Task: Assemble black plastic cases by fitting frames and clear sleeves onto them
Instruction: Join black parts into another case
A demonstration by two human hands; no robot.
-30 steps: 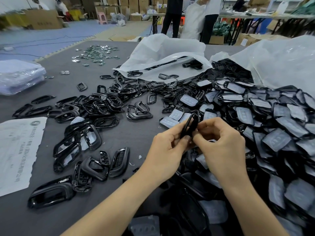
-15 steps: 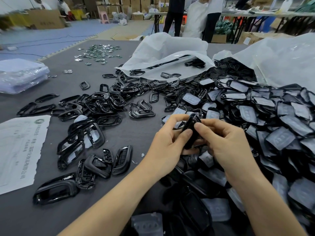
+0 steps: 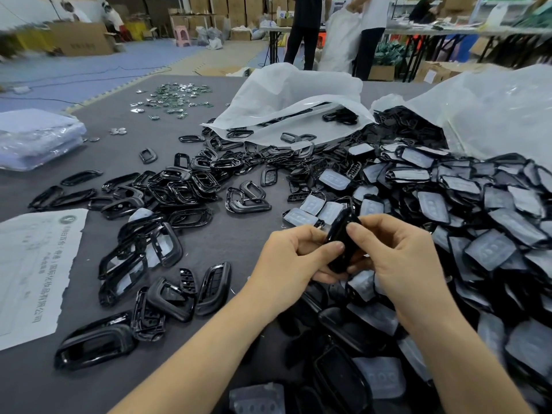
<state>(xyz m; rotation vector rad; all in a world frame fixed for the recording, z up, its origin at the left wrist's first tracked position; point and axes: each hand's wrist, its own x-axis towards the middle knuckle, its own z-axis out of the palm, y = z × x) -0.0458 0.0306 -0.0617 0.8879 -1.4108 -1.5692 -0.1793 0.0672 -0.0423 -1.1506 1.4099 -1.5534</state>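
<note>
You've got one black case [image 3: 340, 245] pinched btwn both hands, mid-counter [image 3: 227, 240], near edge of the big pile [image 3: 478, 219] at right. Left hand [image 3: 291, 258] fingers closed round its left side, thumb on the face; right hand [image 3: 400, 258] fingers closed on the top and right edge. Looks like the press-fit step. Next prob needs even squeezing round the rim. Case glossy, hard, rounded; sleeves cloudy, soft-looking; loose frames [image 3: 179, 186] lie far left.

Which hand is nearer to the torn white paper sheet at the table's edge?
Left. The left hand grips the black case on the side facing the paper sheet; the right hand pinches the case from the far side, further from the sheet.
</note>
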